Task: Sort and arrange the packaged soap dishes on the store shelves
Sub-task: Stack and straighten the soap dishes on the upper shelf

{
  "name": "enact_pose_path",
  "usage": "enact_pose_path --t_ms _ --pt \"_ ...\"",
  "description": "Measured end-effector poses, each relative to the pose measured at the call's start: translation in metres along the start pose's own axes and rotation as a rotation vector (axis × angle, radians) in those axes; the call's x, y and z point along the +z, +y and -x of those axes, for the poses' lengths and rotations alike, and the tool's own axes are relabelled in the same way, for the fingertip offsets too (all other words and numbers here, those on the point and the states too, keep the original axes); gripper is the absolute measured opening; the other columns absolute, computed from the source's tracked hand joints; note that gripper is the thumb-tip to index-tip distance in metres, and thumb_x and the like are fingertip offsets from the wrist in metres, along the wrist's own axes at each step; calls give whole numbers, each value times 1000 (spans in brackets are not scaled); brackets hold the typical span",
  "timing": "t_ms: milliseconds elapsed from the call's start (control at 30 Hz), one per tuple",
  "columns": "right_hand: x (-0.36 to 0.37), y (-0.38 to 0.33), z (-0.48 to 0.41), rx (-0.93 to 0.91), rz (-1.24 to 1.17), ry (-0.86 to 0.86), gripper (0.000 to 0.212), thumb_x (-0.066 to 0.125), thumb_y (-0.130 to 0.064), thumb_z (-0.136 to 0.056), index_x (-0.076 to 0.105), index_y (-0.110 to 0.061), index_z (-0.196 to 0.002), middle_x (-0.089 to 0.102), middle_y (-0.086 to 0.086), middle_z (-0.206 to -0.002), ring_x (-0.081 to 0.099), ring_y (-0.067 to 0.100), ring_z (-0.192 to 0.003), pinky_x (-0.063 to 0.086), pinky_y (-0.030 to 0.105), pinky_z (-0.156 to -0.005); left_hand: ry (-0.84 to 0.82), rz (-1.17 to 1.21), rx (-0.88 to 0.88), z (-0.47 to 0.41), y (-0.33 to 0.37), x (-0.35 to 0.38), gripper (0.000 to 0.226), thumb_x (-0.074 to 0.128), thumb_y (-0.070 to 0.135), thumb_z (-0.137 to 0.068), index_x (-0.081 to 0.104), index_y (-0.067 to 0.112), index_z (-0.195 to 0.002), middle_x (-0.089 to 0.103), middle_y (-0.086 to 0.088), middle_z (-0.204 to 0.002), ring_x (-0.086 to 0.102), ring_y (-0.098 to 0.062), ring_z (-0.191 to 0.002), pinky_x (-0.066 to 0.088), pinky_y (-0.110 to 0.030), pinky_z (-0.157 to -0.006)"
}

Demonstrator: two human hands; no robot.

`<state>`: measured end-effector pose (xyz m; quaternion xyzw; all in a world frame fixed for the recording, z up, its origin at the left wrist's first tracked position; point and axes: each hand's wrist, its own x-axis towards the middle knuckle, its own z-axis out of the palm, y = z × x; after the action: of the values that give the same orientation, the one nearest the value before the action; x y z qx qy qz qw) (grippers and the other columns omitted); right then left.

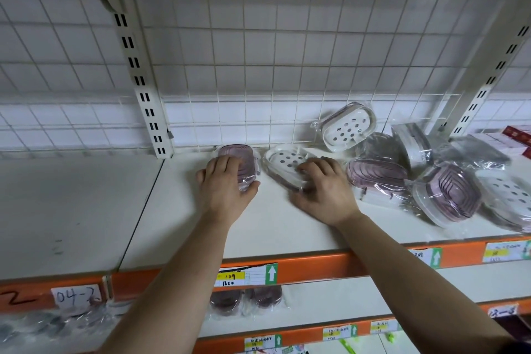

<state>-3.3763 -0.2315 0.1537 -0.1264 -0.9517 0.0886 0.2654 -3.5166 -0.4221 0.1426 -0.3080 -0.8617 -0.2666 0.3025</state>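
On the white shelf (178, 224) my left hand (224, 187) grips a purple soap dish (240, 162) in clear wrap, thumb curled at its near right corner. Beside it lies a white soap dish (283, 162) with round holes; my right hand (324, 187) holds its near right end, fingers curled over it. Another white dish (349, 128) leans against the wire grid behind. To the right, a loose heap holds purple dishes (376, 174), (449, 192), grey ones (413, 146) and a white one (508, 198).
A slotted upright post (143, 86) stands left of the dishes. Red and white boxes (514, 138) sit far right. The orange shelf edge (316, 264) carries price labels. More wrapped purple dishes (244, 300) lie on the shelf below.
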Motion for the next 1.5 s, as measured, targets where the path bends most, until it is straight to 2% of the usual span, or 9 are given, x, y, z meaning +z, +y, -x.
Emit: enact_pose_path --t_ms 300,467,600,733,900,1000,1100,1267,1500 --pt "-15 -8 3 108 -140 219 57 41 -59 -89 56 -15 -122 65 7 -98 65 36 -83 47 38 -64 -5 13 -8 1 -2 1 47 73 52 -66 64 21 -100 64 2 -100 57 -25 -99 38 -37 -77" --pt "-19 -5 4 168 -467 280 41 40 -37 -102 43 -25 -141 64 3 -125 58 21 -113 42 27 -89 -17 17 -29 1 -1 0 48 65 55 -66 65 21 -100 64 4 -101 55 -23 -100 38 -37 -78" --pt "-16 1 3 131 -461 273 46 47 -50 -94 59 -14 -120 61 0 -108 57 19 -100 39 19 -85 -27 42 -33 1 -2 1 47 67 53 -67 65 20 -101 64 3 -102 55 -24 -101 41 -38 -78" --pt "-14 1 -1 173 -482 343 47 71 -41 -75 60 -10 -109 44 3 -127 45 9 -116 31 8 -100 -74 67 -41 1 -2 1 49 83 43 -67 66 15 -103 64 -1 -105 57 -29 -104 44 -39 -78" --pt "-16 6 0 332 -609 285 47 76 -43 -74 54 -16 -106 63 0 -96 63 21 -90 52 35 -80 -80 73 -58 0 -1 -1 51 70 55 -70 65 16 -103 64 0 -105 56 -28 -105 45 -39 -78" --pt "-9 5 1 212 -411 213 47 62 -36 -87 52 -19 -129 64 8 -117 57 27 -112 43 34 -94 -47 95 -66 -1 1 -3 57 51 68 -73 65 18 -98 64 4 -99 55 -24 -101 48 -38 -76" --pt "-4 0 -2 52 -259 106 46 41 -36 -89 67 -20 -123 57 12 -137 51 34 -124 38 39 -105 -60 105 -65 -2 2 -4 56 48 68 -76 65 19 -96 64 4 -99 56 -24 -101 50 -39 -74" --pt "-8 -10 -4 117 -156 -37 57 56 -71 -74 62 -26 -108 55 -6 -118 64 22 -92 52 35 -76 -117 19 -30 -5 4 -2 41 77 47 -75 63 12 -92 64 -5 -95 58 -31 -94 49 -37 -64" --pt "-22 -24 -2 158 -115 -121 51 66 -60 -75 60 -20 -105 49 0 -106 59 32 -94 47 37 -73 -301 -22 -81 -8 24 -25 43 69 41 -82 59 10 -111 59 -7 -118 48 -31 -110 46 -40 -79"
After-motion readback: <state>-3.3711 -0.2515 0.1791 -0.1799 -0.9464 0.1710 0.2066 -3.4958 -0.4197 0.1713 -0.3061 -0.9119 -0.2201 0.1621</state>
